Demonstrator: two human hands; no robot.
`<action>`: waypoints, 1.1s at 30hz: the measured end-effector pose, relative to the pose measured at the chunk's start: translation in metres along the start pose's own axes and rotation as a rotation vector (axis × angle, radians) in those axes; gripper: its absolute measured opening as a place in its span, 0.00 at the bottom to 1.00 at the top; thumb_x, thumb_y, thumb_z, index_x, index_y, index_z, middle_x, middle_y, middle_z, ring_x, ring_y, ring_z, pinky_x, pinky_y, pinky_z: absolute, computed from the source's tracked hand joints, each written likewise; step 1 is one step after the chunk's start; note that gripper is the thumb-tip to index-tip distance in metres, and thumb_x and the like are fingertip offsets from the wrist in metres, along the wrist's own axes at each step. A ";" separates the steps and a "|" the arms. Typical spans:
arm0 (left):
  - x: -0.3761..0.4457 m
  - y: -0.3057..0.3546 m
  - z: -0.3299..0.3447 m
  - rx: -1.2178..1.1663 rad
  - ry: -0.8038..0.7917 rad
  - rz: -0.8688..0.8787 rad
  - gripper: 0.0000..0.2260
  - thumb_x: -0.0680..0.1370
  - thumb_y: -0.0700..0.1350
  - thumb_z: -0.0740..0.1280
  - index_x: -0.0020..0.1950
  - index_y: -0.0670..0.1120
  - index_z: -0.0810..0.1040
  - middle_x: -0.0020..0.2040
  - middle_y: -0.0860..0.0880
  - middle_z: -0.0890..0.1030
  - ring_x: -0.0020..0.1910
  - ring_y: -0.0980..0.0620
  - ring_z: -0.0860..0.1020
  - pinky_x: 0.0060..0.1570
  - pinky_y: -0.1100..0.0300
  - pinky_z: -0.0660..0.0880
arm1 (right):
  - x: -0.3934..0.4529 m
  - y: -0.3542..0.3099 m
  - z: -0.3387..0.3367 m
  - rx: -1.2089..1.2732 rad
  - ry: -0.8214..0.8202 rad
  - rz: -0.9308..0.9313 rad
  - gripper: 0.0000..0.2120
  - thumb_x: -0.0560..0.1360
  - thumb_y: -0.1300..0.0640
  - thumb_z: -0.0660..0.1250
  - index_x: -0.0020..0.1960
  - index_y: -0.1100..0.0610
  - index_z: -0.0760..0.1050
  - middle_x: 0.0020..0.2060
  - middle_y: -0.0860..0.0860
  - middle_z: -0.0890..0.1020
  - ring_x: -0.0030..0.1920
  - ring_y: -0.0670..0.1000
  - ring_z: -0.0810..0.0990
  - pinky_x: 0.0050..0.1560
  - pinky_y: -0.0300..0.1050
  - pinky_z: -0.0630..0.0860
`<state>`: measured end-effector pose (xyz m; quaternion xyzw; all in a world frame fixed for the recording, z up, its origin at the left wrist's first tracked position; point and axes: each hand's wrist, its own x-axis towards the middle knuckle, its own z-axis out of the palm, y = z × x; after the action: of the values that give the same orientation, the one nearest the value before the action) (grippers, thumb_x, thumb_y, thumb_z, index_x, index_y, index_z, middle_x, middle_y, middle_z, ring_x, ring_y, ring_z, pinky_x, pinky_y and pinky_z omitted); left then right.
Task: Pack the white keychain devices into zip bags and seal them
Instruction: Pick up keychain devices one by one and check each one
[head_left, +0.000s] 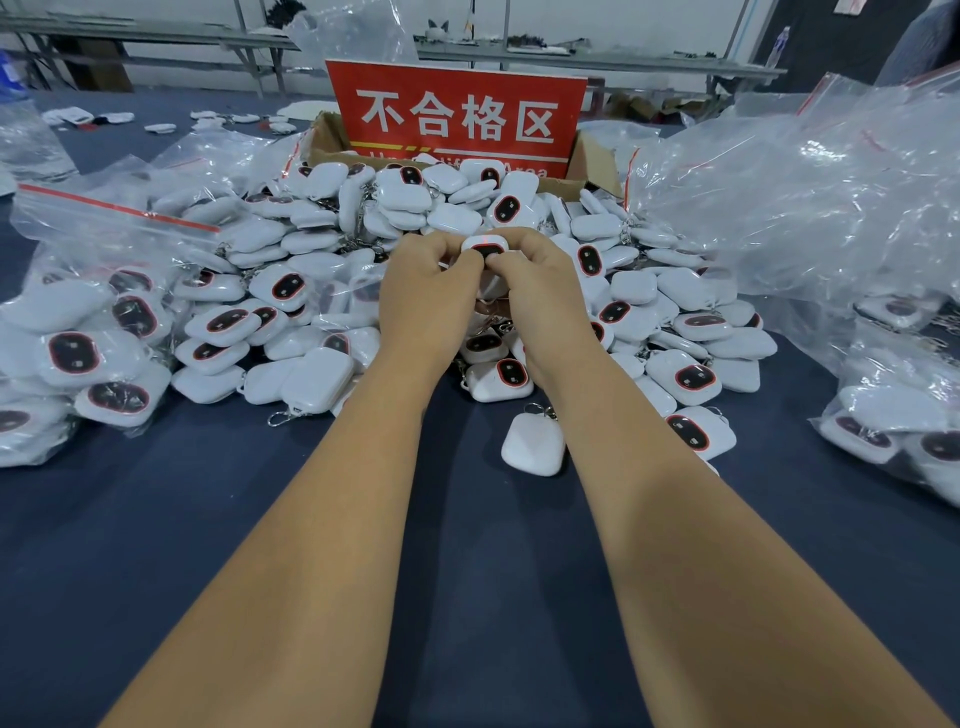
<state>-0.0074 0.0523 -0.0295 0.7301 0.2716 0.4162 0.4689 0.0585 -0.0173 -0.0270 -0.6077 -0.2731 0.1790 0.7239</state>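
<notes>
Left hand (426, 291) and right hand (540, 286) meet, both pinching one white device (485, 245) at their twelve o'clock, above the pile (649, 312).

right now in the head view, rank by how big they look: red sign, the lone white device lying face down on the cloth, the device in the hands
1. red sign
2. lone face-down device
3. device in the hands, partly covered and farther off, so its rank is unsure
</notes>
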 end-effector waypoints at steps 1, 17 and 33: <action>0.000 0.000 0.000 0.005 -0.002 -0.002 0.09 0.75 0.47 0.65 0.37 0.56 0.79 0.45 0.48 0.82 0.42 0.54 0.78 0.46 0.52 0.76 | 0.000 0.000 0.000 0.004 0.000 0.000 0.11 0.75 0.67 0.62 0.51 0.58 0.80 0.35 0.52 0.80 0.31 0.42 0.77 0.36 0.38 0.76; 0.002 -0.001 0.000 0.066 -0.019 -0.007 0.07 0.77 0.47 0.65 0.41 0.51 0.80 0.50 0.47 0.81 0.45 0.53 0.77 0.42 0.61 0.71 | 0.002 0.003 0.001 0.027 0.002 0.010 0.11 0.73 0.66 0.63 0.46 0.54 0.81 0.37 0.53 0.82 0.37 0.49 0.79 0.41 0.45 0.77; 0.000 0.006 -0.005 -0.161 0.020 -0.085 0.07 0.76 0.42 0.64 0.44 0.45 0.82 0.37 0.53 0.79 0.37 0.55 0.75 0.42 0.58 0.74 | 0.000 0.000 0.002 -0.044 0.070 -0.039 0.02 0.78 0.58 0.66 0.49 0.53 0.77 0.36 0.47 0.81 0.39 0.47 0.79 0.44 0.47 0.77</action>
<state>-0.0113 0.0520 -0.0233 0.6736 0.2727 0.4240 0.5405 0.0575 -0.0153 -0.0271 -0.6241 -0.2632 0.1373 0.7228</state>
